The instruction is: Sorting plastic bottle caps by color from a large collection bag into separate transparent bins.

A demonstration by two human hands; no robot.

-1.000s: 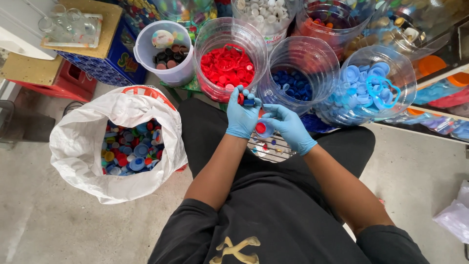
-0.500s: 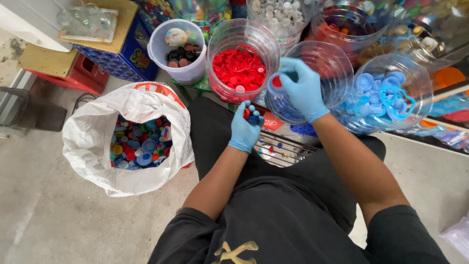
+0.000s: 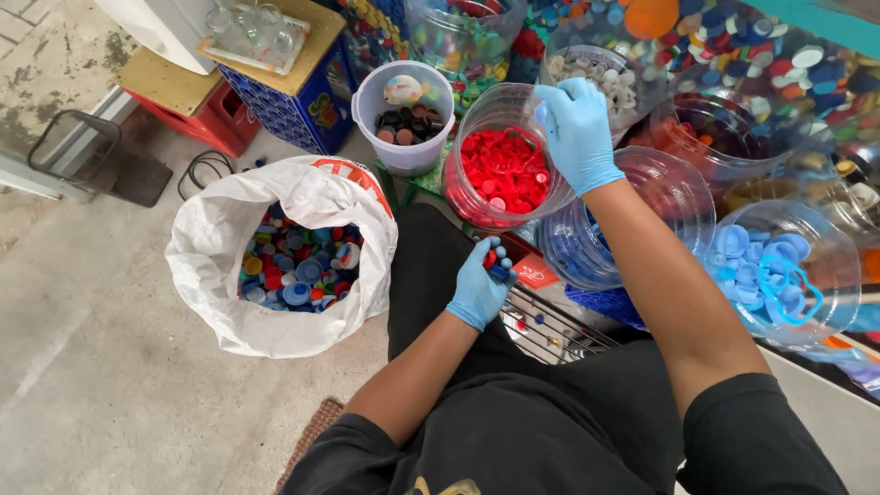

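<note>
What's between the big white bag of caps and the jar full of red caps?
In the head view, between the white bag and the red-cap jar stands a pale tub holding dark caps, slightly farther back.

I see a white plastic bag (image 3: pixel 275 247) with red print at my left, on the floor. A small red label (image 3: pixel 534 271) lies below the jars, and a blue crate (image 3: pixel 302 101) carries a colourful sticker.

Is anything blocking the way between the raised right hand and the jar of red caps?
Nothing visible does. The right hand hangs at the open rim of the jar of red caps, and the jar has no lid on.
</note>
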